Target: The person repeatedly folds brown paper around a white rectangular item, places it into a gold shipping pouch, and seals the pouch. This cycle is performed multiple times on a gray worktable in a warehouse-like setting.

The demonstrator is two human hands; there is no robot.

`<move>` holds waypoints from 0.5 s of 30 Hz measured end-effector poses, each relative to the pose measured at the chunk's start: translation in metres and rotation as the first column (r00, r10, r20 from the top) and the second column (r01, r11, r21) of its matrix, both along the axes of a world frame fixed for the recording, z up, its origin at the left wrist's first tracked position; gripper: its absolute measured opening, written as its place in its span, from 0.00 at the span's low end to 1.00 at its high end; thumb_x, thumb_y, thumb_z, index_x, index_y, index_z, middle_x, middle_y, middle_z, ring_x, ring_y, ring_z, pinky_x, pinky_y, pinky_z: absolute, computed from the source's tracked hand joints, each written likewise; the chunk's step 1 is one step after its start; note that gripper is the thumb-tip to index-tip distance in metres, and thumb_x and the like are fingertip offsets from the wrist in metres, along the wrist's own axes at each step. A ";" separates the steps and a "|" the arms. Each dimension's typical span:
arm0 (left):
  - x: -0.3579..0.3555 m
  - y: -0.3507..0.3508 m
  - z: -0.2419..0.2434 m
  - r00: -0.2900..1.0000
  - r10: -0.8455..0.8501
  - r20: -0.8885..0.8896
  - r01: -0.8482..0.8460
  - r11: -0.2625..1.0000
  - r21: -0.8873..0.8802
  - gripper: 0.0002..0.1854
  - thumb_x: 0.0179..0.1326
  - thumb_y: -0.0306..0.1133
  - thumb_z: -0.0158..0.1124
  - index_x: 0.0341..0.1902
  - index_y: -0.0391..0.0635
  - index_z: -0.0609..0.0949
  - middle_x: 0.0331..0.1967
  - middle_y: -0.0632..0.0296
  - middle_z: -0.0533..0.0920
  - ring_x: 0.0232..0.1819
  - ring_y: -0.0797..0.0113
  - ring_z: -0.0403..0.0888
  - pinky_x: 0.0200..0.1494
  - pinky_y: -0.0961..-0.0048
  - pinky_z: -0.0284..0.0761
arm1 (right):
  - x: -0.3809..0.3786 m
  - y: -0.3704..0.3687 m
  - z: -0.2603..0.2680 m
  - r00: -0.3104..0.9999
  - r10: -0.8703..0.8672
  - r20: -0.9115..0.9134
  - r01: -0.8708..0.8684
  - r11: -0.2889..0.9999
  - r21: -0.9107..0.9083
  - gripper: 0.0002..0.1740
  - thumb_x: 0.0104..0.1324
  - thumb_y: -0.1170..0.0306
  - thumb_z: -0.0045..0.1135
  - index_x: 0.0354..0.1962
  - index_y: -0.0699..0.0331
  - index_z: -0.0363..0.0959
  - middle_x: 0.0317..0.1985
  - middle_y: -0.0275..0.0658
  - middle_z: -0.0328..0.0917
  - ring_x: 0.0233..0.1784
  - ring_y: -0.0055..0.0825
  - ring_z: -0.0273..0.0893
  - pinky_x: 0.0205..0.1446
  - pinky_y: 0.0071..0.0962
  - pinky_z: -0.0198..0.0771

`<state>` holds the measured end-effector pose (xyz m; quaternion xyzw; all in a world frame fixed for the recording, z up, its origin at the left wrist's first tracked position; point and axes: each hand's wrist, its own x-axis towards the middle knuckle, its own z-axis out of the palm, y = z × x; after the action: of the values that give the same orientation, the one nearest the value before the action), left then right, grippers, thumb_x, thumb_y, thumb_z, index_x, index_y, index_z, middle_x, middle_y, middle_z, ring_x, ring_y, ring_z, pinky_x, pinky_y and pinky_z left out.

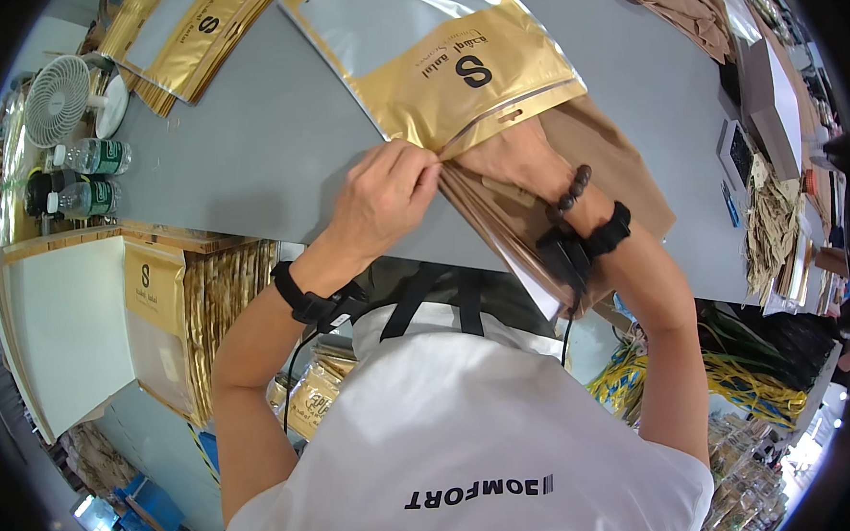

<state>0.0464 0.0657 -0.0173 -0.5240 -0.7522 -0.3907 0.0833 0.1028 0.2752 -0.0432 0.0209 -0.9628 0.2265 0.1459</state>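
A gold plastic bag (pixel 473 75) with a clear window and dark print lies on the grey table (pixel 245 131). My left hand (pixel 392 184) pinches the corner of its mouth between thumb and fingers. My right hand (pixel 509 153) reaches under the bag's near edge, which has a hanger slot; its fingertips are hidden there. Beneath that hand lies folded brown cloth (pixel 607 155), with a white sheet (pixel 534 281) showing at its lower edge. Part of the cloth hangs past the table's front edge. Whether the right fingers grip the cloth cannot be seen.
More gold bags (pixel 190 40) are stacked at the far left, near a white fan (pixel 59 101) and plastic bottles (pixel 95 156). An open carton (pixel 68 327) holds upright gold bags at left. Brown cloth (pixel 663 0) lies back right; a blue cutter (pixel 730 205) sits at right.
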 end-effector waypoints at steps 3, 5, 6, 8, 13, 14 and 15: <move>0.000 0.000 0.004 0.970 -0.032 0.241 0.048 0.997 -0.060 0.06 0.62 0.25 0.71 0.41 0.42 0.83 0.38 0.56 0.85 0.39 0.54 0.85 0.43 0.63 0.81 | -0.017 0.003 -0.013 0.996 0.046 0.074 -0.050 0.998 0.045 0.27 0.69 0.46 0.57 0.57 0.52 0.81 0.56 0.41 0.84 0.59 0.45 0.80 0.61 0.44 0.76; -0.007 -0.002 0.009 0.965 0.000 0.261 0.020 0.997 -0.072 0.08 0.65 0.28 0.69 0.46 0.42 0.83 0.43 0.55 0.86 0.44 0.53 0.85 0.47 0.62 0.80 | -0.023 0.007 -0.017 0.960 0.040 0.279 -0.061 0.996 0.067 0.28 0.70 0.44 0.55 0.58 0.52 0.80 0.58 0.42 0.83 0.62 0.45 0.79 0.64 0.44 0.74; -0.014 -0.002 0.011 0.981 0.040 0.189 -0.033 0.999 -0.039 0.09 0.67 0.30 0.68 0.48 0.43 0.83 0.46 0.54 0.86 0.47 0.53 0.84 0.50 0.62 0.80 | -0.022 0.004 -0.018 0.983 0.034 0.183 -0.039 0.999 0.022 0.29 0.70 0.43 0.55 0.58 0.52 0.81 0.58 0.43 0.83 0.63 0.46 0.78 0.65 0.46 0.73; -0.026 -0.004 0.011 0.946 0.115 0.302 -0.095 0.992 -0.080 0.15 0.73 0.35 0.62 0.58 0.43 0.83 0.55 0.52 0.84 0.56 0.48 0.80 0.61 0.59 0.76 | -0.025 0.005 -0.016 0.984 0.055 0.171 -0.049 0.998 -0.037 0.30 0.70 0.41 0.55 0.57 0.52 0.81 0.58 0.44 0.83 0.63 0.47 0.78 0.65 0.46 0.73; -0.027 -0.004 0.000 0.986 0.114 0.121 -0.093 0.982 -0.166 0.18 0.72 0.34 0.62 0.61 0.41 0.81 0.58 0.51 0.83 0.59 0.47 0.78 0.65 0.56 0.73 | -0.030 0.015 0.011 0.944 0.244 0.221 -0.206 0.961 -0.182 0.24 0.71 0.50 0.57 0.54 0.58 0.82 0.52 0.47 0.85 0.58 0.50 0.80 0.62 0.43 0.74; -0.025 -0.004 -0.001 0.987 0.123 0.107 -0.103 0.979 -0.174 0.19 0.72 0.34 0.62 0.62 0.42 0.81 0.59 0.52 0.82 0.59 0.47 0.78 0.65 0.56 0.73 | -0.026 0.013 0.017 0.946 0.283 0.159 -0.234 0.934 -0.270 0.19 0.70 0.58 0.59 0.51 0.61 0.82 0.46 0.50 0.85 0.54 0.52 0.80 0.60 0.44 0.75; -0.023 -0.004 -0.002 0.987 0.132 0.089 -0.115 0.977 -0.179 0.19 0.72 0.35 0.61 0.64 0.44 0.82 0.60 0.53 0.82 0.59 0.48 0.77 0.65 0.57 0.72 | -0.019 0.013 0.025 0.956 0.244 0.162 -0.193 0.941 -0.278 0.19 0.70 0.60 0.58 0.52 0.61 0.81 0.47 0.51 0.84 0.56 0.54 0.79 0.62 0.45 0.73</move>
<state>0.0231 0.0620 -0.0193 -0.4611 -0.8178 -0.3437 0.0234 0.0839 0.2878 -0.0184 0.0865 -0.9262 0.3660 0.0268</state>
